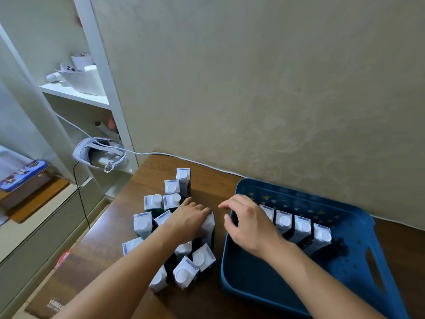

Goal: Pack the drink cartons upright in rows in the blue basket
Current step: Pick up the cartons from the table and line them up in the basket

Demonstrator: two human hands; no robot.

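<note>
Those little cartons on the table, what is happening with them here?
A person is packing drink cartons into a blue basket. Four cartons stand upright in one row inside it, with most of the basket floor bare. About a dozen more wait in a loose cluster on the wooden table. The left hand grips one carton from that cluster. The right hand hovers with relaxed fingers over the basket's near left rim.

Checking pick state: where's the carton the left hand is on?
In the head view, the left hand grips a carton on the wooden table, at the right edge of the loose carton cluster, just left of the blue basket.
</note>
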